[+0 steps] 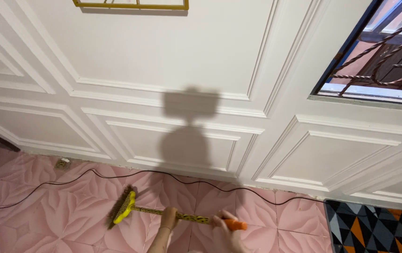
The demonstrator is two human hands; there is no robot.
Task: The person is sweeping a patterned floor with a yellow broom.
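while both hands grip the broom [163,213], its yellow head lies on the pink tiled floor [46,211], near the white panelled wall [173,61]. the left hand [169,218] is closed around the spotted yellow handle, closer to the broom head; the right hand [223,228] is closed around the orange end. a thin black cable [69,182] runs on the floor between broom and wall. right of the broom lies a patterned mat [374,229], and above it a barred window [379,51]. a yellow frame [130,4] hangs high above the broom.
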